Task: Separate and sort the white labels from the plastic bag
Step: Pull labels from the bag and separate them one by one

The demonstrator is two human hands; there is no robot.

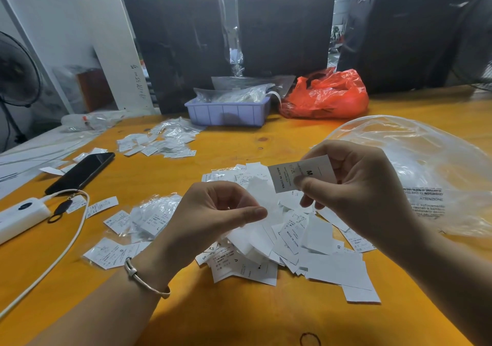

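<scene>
Right hand: the right hand (356, 186) is raised over the desk (213, 313), thumb and fingers pinching one white label (285, 176) printed "M" and "MADE IN CHINA".
Left hand: the left hand (213, 212) is level with the right and just beside it, thumb and fingers curled onto white labels at the top of the heap; a bracelet (146, 281) sits on its wrist.
Label heap: the loose pile of white labels (306, 252) lies on the desk directly under and between both hands, some face up with size letters, some blank side up.
Clear plastic bag: the clear plastic bag (415, 164) lies beyond and outside the right hand, puffed up, with printed warning text.
Sorted groups: small label bundles (149, 218) lie outside the left hand; another scatter (157, 143) lies farther ahead of it.
Beyond the left hand: a black phone (82, 172), a white power bank (18, 218) and its cable (66, 244).
Far ahead of both hands: a lilac tray (229, 112) and a red plastic bag (327, 95).
</scene>
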